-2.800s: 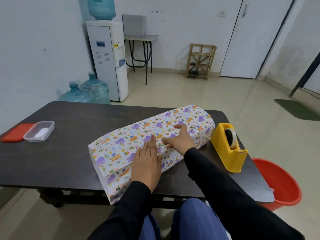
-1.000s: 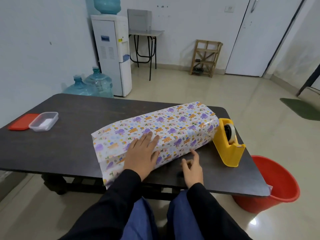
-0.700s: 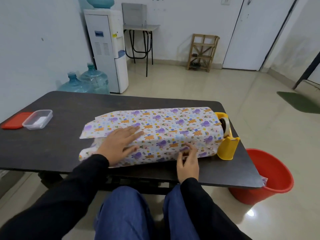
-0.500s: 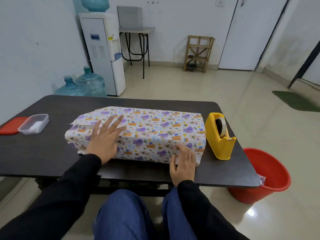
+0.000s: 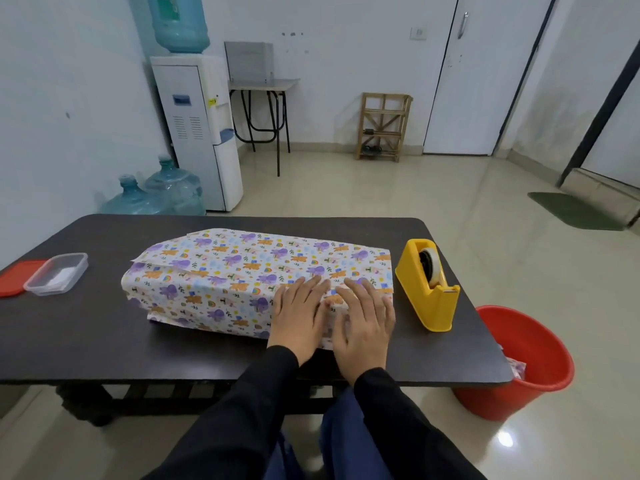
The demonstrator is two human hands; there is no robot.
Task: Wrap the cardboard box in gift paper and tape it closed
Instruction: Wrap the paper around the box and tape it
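Tape dispenser (image 5: 415,292) stands just right of wrapped box (image 5: 225,271).

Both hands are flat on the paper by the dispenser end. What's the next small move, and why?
Probably: hold the paper down with the left hand and reach the right hand to the tape dispenser for a strip. Both hands lie flat on the paper at its right end, neither holds tape, and the dispenser stands just right of that end.

Dark table (image 5: 104,334) carries: wrapped box (image 5: 221,282) under the fingers (image 5: 306,289); yellow tape dispenser (image 5: 427,292) just right of them; clear container (image 5: 57,273) and red lid (image 5: 14,280) far left
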